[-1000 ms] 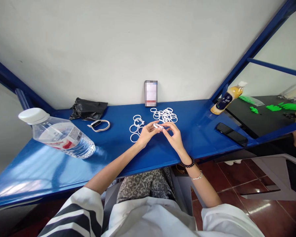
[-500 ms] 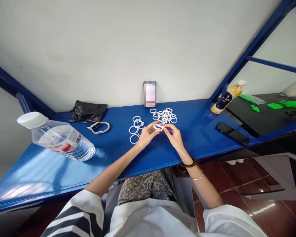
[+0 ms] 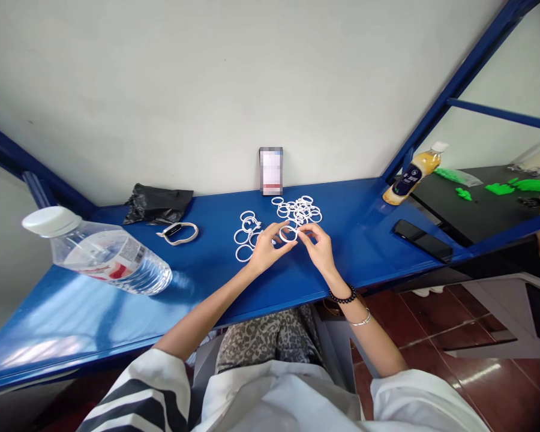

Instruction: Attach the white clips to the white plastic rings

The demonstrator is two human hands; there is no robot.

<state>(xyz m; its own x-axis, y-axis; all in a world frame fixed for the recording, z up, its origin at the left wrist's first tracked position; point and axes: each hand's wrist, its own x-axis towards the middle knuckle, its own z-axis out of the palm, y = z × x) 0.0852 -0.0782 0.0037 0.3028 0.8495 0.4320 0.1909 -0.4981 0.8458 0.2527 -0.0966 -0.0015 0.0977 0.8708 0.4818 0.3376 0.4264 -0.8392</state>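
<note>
Between my two hands is a white ring (image 3: 281,234), tilted so its round opening faces me. My left hand (image 3: 266,249) grips its left side, with the thumb under the lower edge and the fingers behind. At its right edge, my right hand (image 3: 318,245) pinches it between thumb and fingertips. Beyond my hands lies a pile of similar white rings (image 3: 300,210). A smaller group of white rings (image 3: 242,236) sits left of my left hand, which partly covers it.
On the blue table (image 3: 216,264), a phone (image 3: 271,171) leans against the wall. At left are a water bottle (image 3: 112,255), a black plastic bag (image 3: 158,204) and a smart band (image 3: 180,234). A juice bottle (image 3: 411,177) and a dark phone (image 3: 422,240) are at right.
The ring between my hands has turned from nearly edge-on to showing its round opening. My left thumb and fingers have spread slightly around it. The view has shifted a little.
</note>
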